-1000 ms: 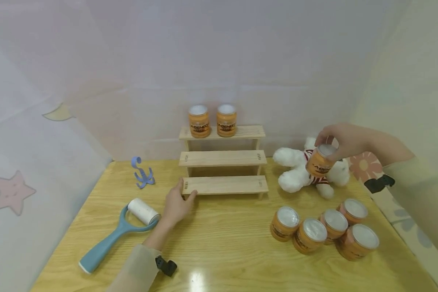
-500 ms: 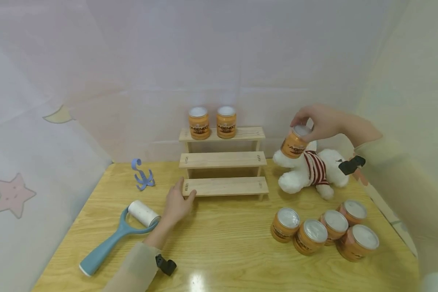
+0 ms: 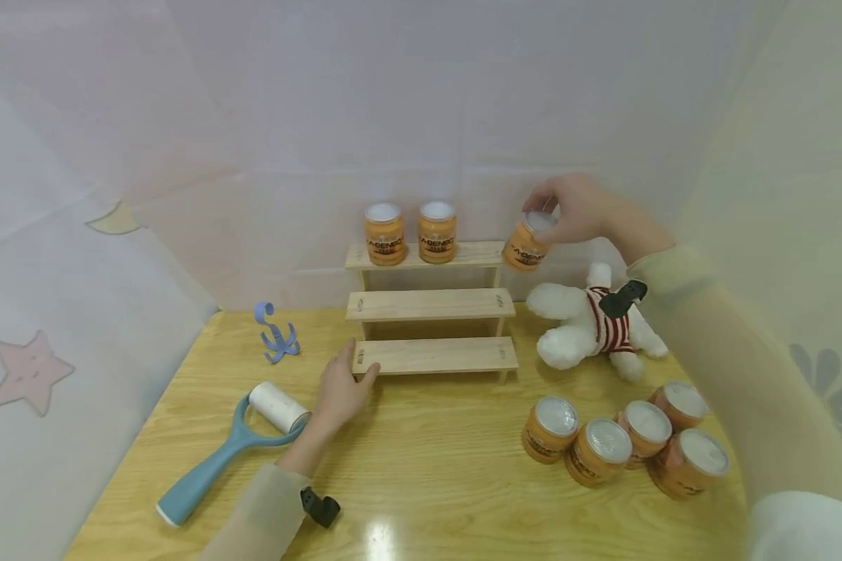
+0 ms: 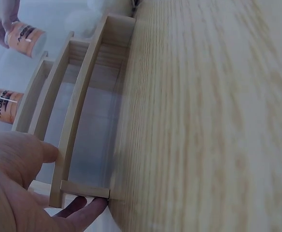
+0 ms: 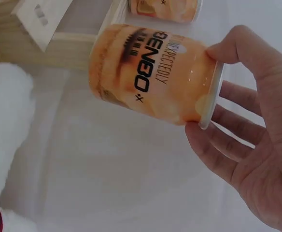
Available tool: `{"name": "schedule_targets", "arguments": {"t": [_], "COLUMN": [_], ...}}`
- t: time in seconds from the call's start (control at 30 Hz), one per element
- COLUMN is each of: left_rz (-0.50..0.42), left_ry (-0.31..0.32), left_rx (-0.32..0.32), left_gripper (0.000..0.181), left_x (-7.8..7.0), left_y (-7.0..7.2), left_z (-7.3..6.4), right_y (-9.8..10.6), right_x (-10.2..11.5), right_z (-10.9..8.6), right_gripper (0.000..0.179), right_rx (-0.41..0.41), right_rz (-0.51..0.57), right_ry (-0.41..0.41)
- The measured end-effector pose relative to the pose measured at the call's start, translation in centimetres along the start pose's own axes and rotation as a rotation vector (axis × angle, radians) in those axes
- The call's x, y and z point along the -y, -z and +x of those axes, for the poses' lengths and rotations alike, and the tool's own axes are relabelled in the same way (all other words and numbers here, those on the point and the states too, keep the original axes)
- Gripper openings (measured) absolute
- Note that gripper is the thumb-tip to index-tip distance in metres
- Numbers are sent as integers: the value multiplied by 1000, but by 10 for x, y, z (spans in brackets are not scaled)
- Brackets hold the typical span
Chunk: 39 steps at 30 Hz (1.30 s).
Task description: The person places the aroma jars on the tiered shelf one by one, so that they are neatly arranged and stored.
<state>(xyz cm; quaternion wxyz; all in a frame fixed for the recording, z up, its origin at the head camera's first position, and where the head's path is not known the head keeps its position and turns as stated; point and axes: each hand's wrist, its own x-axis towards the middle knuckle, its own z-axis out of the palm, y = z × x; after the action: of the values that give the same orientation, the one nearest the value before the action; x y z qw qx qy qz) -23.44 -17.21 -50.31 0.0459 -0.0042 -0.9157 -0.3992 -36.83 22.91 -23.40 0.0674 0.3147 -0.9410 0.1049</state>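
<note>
My right hand [image 3: 572, 207] grips an orange can [image 3: 528, 242] by its pale lidded rim, thumb on one side and fingers on the other. The can tilts in the air by the right end of the top step of a three-step wooden rack [image 3: 431, 305]. In the right wrist view the can's printed label [image 5: 150, 72] faces the camera. Two matching cans, a left one [image 3: 385, 236] and a middle one [image 3: 437, 234], stand upright on the top step. My left hand [image 3: 341, 389] holds the left end of the bottom step, its thumb [image 4: 50, 152] against the board and fingers around the end leg.
Several more orange cans [image 3: 606, 442] stand at the table's right. A white plush toy [image 3: 568, 343] in a striped shirt lies beside the rack. A blue-handled lint roller [image 3: 206, 475] and a purple hook [image 3: 276, 336] lie on the left. A pale curtain hangs behind.
My right hand has carried the can leftward and up, from over the plush toy to the top step's right end. My left hand stays on the rack.
</note>
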Motion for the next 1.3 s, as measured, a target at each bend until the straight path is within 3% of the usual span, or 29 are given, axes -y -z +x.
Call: {"name": "schedule_targets", "arguments": {"t": [0.37,0.6,1.0,1.3], "left_rz": [2,-10,-15,-25], "left_ry": [-25,-48,-49,-36], "left_rx": [9,7,10,14], "left_gripper": [82,81,81,82], "left_x": [-1,-1,-1,-3], "left_y": [1,-1,-2,-3], "left_z": [0,-2,-2,-4], "right_y": [-28,-38,-43,-46], "right_x": [6,14,23,22], "right_z": [28,39,49,47], "right_gripper": [39,38,31,27], "right_rx": [-146,-187,-206,-183], "right_rz": [107,108,146,185], "right_ry": [-104,-76,-62,-99]}}
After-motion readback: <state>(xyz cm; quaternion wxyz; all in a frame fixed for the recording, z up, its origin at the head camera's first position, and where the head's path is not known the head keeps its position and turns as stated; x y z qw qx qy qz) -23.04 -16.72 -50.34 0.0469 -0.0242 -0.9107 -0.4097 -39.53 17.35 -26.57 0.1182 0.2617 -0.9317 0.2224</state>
